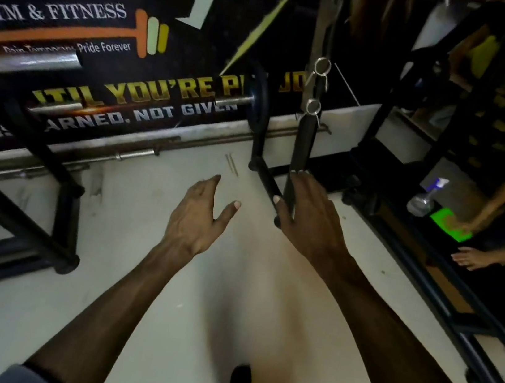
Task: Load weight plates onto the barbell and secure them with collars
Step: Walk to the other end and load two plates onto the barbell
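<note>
A steel barbell lies across a black rack at the upper left. Its far part carries one black weight plate. Two silver spring collars hang on a black upright post right of the plate. My left hand hovers over the pale floor below the plate, fingers spread, holding nothing. My right hand is open too, its fingertips at the foot of the post, beneath the collars. Whether they touch the post is unclear.
Black rack legs stand on the floor at left. More bars lie along the base of the wall banner. At right are a dark machine frame, a mirror showing a person, a spray bottle and a green cloth.
</note>
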Demonstrator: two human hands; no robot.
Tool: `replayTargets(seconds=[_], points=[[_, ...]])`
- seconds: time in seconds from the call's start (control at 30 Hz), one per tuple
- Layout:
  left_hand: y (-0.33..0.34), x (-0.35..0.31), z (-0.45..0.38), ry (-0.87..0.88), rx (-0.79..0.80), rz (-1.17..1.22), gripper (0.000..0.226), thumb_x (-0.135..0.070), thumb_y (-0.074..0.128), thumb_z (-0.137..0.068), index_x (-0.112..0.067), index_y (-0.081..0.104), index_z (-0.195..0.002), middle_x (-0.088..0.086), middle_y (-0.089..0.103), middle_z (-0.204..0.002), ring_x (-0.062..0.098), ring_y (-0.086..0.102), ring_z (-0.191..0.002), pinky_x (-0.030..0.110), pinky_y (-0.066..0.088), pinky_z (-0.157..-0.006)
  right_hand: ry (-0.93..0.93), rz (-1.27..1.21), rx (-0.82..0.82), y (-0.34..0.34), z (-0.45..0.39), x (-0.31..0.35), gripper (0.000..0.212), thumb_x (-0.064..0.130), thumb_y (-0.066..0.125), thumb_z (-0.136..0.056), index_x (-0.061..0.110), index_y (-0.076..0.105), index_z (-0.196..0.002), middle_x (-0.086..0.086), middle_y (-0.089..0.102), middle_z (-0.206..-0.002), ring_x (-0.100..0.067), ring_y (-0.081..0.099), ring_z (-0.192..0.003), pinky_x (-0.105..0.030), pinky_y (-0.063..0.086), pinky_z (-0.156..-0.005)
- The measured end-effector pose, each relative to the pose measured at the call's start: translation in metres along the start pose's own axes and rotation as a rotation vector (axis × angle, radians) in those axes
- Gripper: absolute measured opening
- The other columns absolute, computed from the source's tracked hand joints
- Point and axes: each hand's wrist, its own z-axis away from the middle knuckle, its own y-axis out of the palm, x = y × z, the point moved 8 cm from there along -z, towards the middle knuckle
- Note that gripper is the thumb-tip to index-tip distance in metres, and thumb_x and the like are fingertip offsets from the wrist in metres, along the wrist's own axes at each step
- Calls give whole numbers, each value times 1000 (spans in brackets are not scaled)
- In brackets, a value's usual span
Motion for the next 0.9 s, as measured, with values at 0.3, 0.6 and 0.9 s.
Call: replayTargets(seconds=[0.3,0.6,0.9], points=[[1,76,-174,-127,-73,-61,78,-67,41,-100,-19,27,-160,8,36,-164,26,30,-154,42,35,-118,-127,-9,17,72,-212,12,60,40,54,-103,6,44,-151,-17,45,-156,-32,41,-147,-50,42,-116],[2,173,-337,-304,-162,-102,77,-68,41,-100,-23,25,-160,5,39,-163,25,35,-151,48,41,-117,-297,-48,55,180,-419,33,60,48,52,-102,14,45,-150,-9,46,-156,-27,45,-143,-47,48,-110],[-10,269,-456,-554,-226,-106,77,-65,42,-101,-17,27,-160,6,41,-161,25,36,-150,49,41,-116,-486,-97,198,271,-599,96,59,46,48,-104,15,40,-154,-8,39,-161,-27,32,-152,-46,35,-120]])
